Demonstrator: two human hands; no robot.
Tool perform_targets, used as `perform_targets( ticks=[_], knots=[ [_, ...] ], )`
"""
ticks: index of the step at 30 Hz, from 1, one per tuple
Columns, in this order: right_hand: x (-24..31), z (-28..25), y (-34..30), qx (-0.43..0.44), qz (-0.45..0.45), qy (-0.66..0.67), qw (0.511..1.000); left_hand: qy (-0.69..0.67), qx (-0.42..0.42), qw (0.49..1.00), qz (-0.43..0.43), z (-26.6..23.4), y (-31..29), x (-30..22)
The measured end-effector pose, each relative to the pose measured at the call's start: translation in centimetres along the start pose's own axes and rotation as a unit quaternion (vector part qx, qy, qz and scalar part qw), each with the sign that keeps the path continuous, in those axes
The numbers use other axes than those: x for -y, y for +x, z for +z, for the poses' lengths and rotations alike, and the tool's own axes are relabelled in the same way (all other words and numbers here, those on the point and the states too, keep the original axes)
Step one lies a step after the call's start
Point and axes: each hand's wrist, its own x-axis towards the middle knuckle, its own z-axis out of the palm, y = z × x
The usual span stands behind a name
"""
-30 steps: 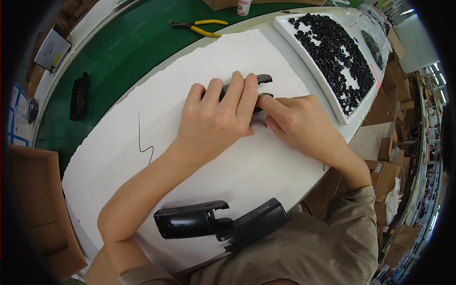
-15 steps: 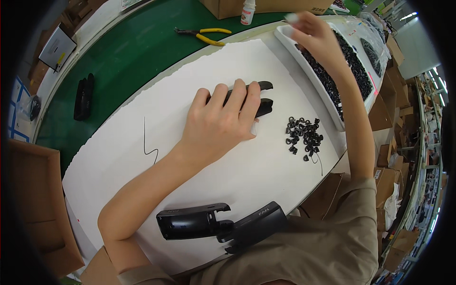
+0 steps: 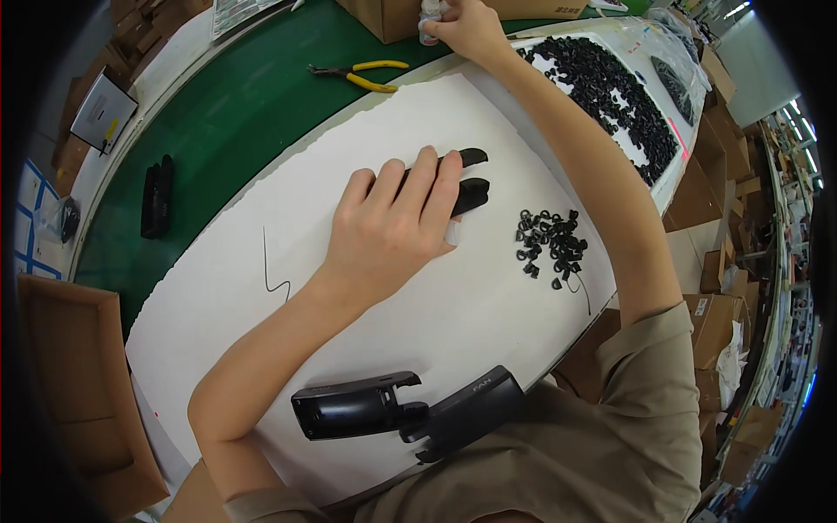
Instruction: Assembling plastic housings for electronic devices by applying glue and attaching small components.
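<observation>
My left hand (image 3: 388,218) is closed over a black plastic housing (image 3: 472,196) on the white sheet, and its two rounded prongs stick out past the fingertips. Something white shows under my left thumb. At the far edge my right hand (image 3: 471,30) has its fingers round the upper part of a small white bottle (image 3: 429,28). A loose pile of small black clips (image 3: 553,244) lies right of the housing. Two more black housings, one open side up (image 3: 349,411) and one with its outer face up (image 3: 471,413), rest near my body.
Yellow-handled pliers (image 3: 377,73) and another black part (image 3: 157,197) lie on the green mat (image 3: 253,113). Beyond my right forearm is a white tray (image 3: 660,193) of black pieces. Cardboard boxes stand at left (image 3: 83,392) and at the back (image 3: 384,22). A thin black wire (image 3: 267,261) lies at left.
My right hand has moved left from above the tray to the white bottle and now grasps it. My left hand stays on the housing. The whole view has shifted slightly.
</observation>
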Motion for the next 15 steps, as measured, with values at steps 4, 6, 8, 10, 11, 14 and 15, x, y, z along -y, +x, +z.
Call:
perform_targets(
  ticks=[4,6,8,10,11,14,15],
  knots=[
    [2.3,-2.5,-1.1,0.044,0.116,0.180,0.976,-0.014,0.007,1.000,-0.005,-0.1,-0.1,0.0],
    [1.5,-4.0,-2.6,0.049,0.099,0.356,0.928,-0.022,0.000,1.000,-0.004,0.1,-0.2,-0.1],
    [3.7,-7.3,-5.8,0.063,0.129,0.423,0.895,-0.027,-0.003,1.000,-0.007,-0.1,-0.5,0.0],
    [5.9,-10.4,-8.9,0.042,0.184,0.474,0.860,-0.027,0.015,0.999,-0.019,-0.8,-0.5,-0.2],
    [6.7,-11.7,-10.1,0.012,0.223,0.521,0.824,-0.029,0.014,0.999,-0.019,-0.8,-0.5,-0.4],
    [6.0,-14.5,-12.9,0.038,0.282,0.620,0.731,-0.042,0.010,0.999,-0.024,-0.2,-0.5,-0.5],
    [5.2,-14.6,-13.8,0.016,0.293,0.642,0.708,-0.045,0.003,0.999,-0.023,-0.2,-0.5,-0.5]
  ],
)
